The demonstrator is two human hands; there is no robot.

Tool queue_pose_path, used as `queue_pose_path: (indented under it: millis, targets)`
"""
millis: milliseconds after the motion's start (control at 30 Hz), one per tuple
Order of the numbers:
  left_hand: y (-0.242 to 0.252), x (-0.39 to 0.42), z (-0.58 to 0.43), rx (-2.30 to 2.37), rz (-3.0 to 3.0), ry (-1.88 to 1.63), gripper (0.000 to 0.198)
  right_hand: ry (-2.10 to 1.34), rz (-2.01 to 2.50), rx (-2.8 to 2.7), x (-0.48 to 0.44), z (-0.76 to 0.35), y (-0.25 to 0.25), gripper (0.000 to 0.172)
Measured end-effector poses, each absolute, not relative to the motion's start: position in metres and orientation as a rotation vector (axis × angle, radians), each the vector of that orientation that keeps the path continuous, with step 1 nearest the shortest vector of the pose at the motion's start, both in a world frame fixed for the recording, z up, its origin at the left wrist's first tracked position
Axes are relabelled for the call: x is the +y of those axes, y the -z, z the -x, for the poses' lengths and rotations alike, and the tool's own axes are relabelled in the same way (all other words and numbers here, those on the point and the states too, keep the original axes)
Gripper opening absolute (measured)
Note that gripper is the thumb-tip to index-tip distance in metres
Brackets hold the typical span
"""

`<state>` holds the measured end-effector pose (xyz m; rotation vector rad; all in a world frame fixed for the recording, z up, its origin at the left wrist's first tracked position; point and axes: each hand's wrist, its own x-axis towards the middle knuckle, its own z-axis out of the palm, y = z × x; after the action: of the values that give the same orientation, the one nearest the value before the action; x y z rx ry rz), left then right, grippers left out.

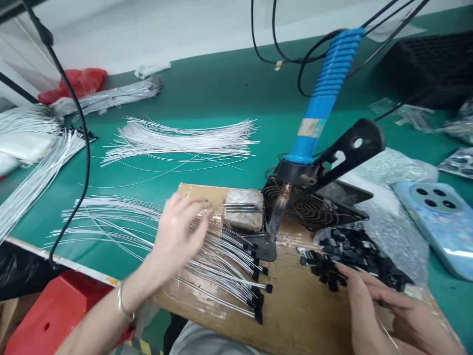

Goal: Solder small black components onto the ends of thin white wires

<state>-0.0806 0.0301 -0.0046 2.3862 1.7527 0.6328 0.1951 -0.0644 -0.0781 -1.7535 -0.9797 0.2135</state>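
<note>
My left hand [177,234] hovers over a fan of thin white wires [218,261] tipped with small black connectors, lying on a brown cardboard board [295,305]. Its fingers are stretched out and slightly blurred; nothing shows in them. My right hand [384,310] rests at the lower right with fingers reaching into a pile of small black parts [351,256]. Whether it pinches one is hidden. A blue-handled soldering iron [325,103] stands in a black holder [340,158] between the hands, tip down beside a grey sponge block [244,209].
More bundles of white wires [181,140] lie on the green table, with others at the far left. A light blue phone [439,222] lies at right on bubble wrap. A black fan grille [314,209] sits behind the iron. Black cables cross the left and top. A red object [51,315] sits at lower left.
</note>
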Motion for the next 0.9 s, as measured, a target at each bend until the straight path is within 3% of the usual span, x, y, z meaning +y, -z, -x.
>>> queue_pose_path:
  millis: [67,300,633,900]
  targets:
    - [0.009,0.068,0.098,1.964,-2.428,-0.413,0.026,-0.221,1.76,-1.048,-0.061,-0.195,0.075,0.011]
    - [0.039,0.171,0.124,2.103,-2.332,-0.288,0.041,-0.314,1.773,-0.875,-0.054,-0.191,0.071,0.024]
    - [0.053,0.174,0.098,1.824,-2.474,-0.239,0.03,-0.4,1.846,-0.71,-0.051,-0.184,0.063,0.032]
    - [0.051,0.168,0.082,1.721,-2.432,-0.328,0.036,-0.521,1.863,-0.683,-0.061,-0.186,0.073,0.036]
